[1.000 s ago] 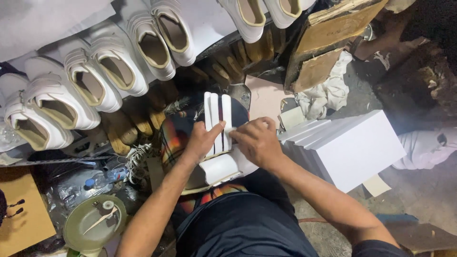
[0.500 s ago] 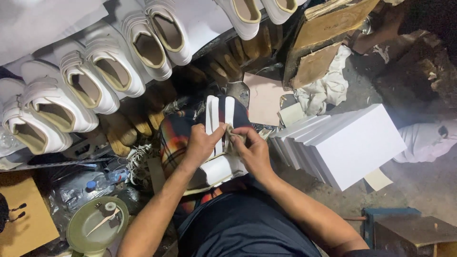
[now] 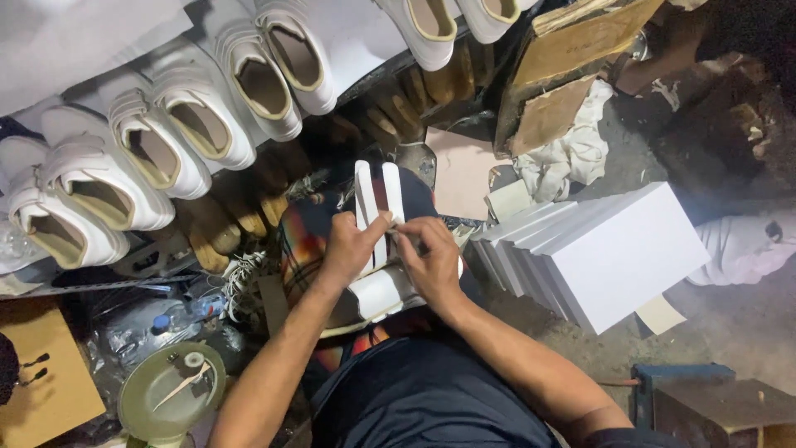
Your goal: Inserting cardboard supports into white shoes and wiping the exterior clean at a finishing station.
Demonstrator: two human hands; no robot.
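Head view: a round greenish tin (image 3: 141, 398) with a pale brush (image 3: 184, 383) resting in it is seen at lower left. A white shoe upper (image 3: 377, 241) is held on the lap, its two straps pinched between the closed fingers of the left hand (image 3: 352, 247) and the right hand (image 3: 429, 259).

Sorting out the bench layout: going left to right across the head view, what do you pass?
Row of white shoes → left hand → right hand → stack of white boxes
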